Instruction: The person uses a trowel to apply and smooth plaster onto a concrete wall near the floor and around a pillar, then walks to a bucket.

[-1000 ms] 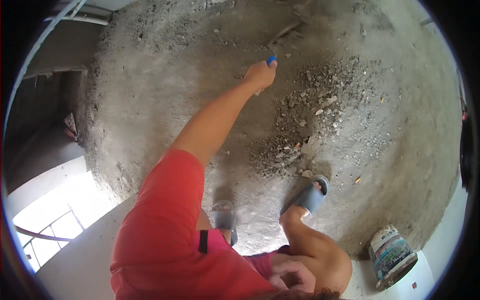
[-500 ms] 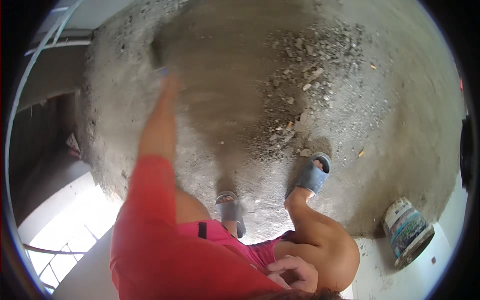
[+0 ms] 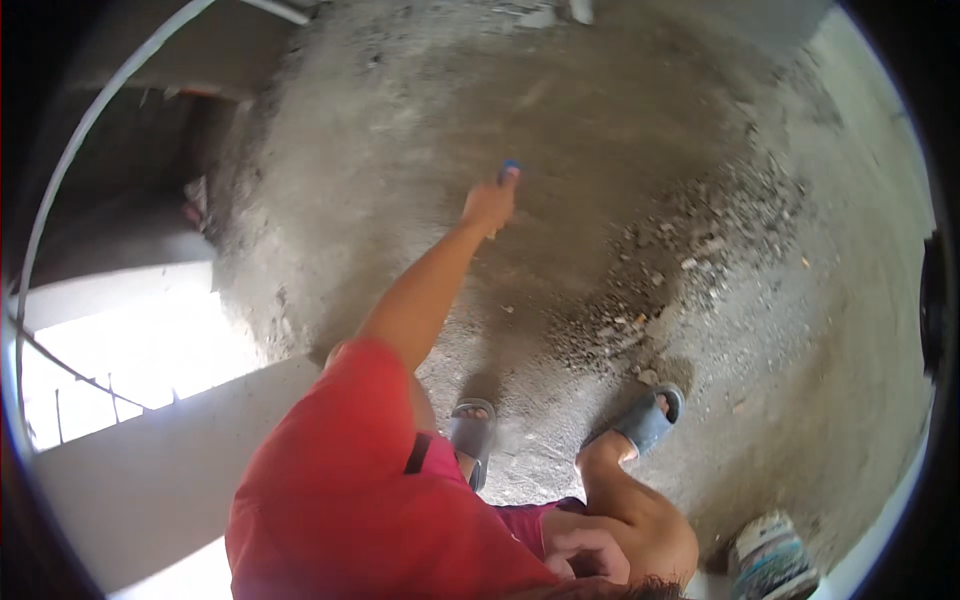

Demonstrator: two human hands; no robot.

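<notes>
Left hand (image 3: 488,207) wrapped around blue-handled tool (image 3: 511,166) over grey floor (image 3: 400,200); far end too blurred to tell. Tool likely light, stiff, dusty-slick; best held mid-handle. Right hand (image 3: 592,553) loosely curled near right knee (image 3: 668,545), contents unclear. Rubble (image 3: 685,262) farther right. Versus half second ago: left hand farther right, nearer rubble.

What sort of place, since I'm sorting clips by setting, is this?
Probably a building site or a room under renovation: the floor is rough, grey and unfinished-looking, loose rubble lies scattered across it, and a dirty bucket sits at the lower right.
</notes>
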